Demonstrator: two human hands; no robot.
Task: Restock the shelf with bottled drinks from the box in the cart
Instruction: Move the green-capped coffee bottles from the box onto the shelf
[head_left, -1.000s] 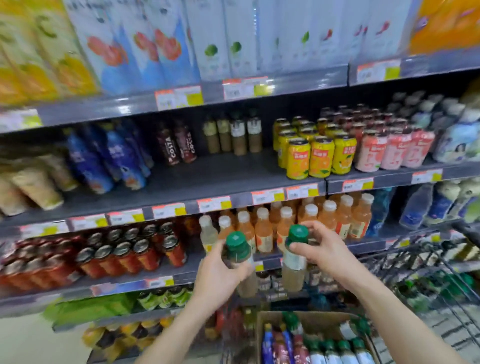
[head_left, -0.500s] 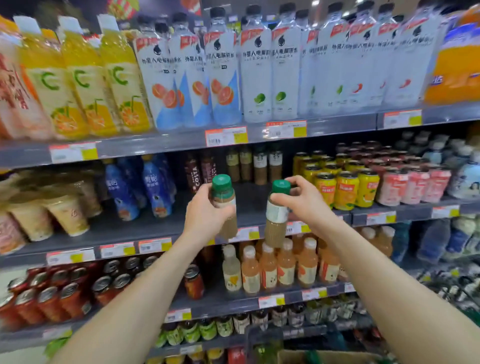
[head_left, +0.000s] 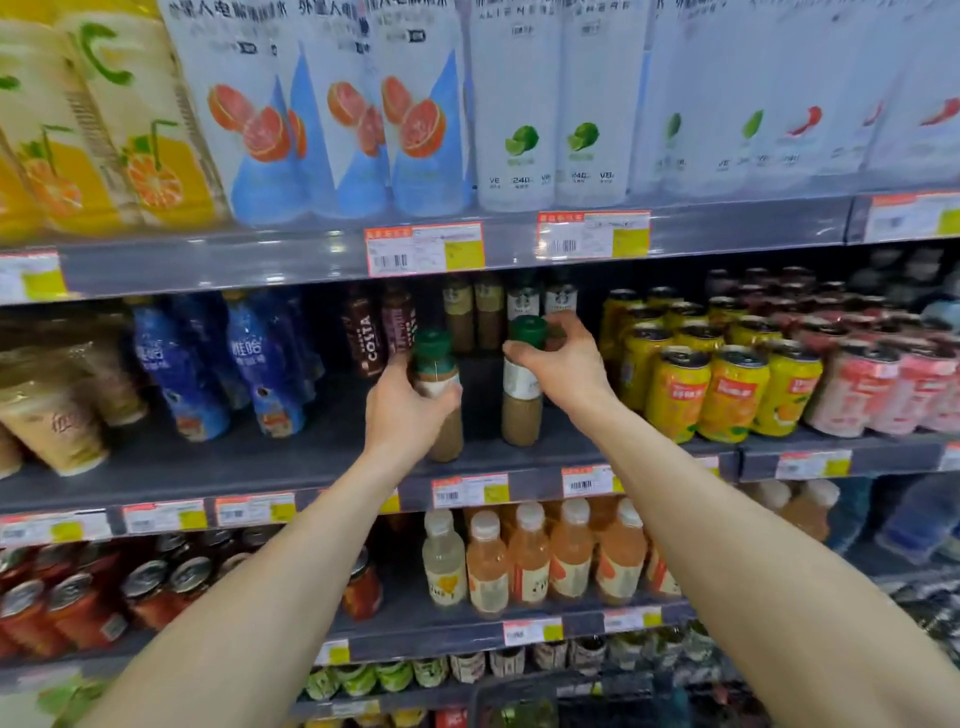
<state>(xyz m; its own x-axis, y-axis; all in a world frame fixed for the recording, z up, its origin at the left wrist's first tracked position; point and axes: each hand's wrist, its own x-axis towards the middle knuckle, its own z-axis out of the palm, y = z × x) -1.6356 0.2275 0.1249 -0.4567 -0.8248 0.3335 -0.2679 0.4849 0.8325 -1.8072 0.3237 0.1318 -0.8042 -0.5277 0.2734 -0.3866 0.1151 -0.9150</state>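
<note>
Bottled drinks mid-placement: left bottle (head_left: 439, 395) wrapped in left hand (head_left: 408, 410), right bottle (head_left: 523, 384) pinched at green cap by right hand (head_left: 563, 364), both at bare middle shelf (head_left: 291, 457). Next: push back toward matching rear bottles (head_left: 511, 306), then release upright.

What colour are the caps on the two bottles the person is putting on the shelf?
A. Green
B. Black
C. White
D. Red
A: the left hand and the right hand each hold a brown drink bottle, and both the left bottle and the right bottle have green caps.
</note>
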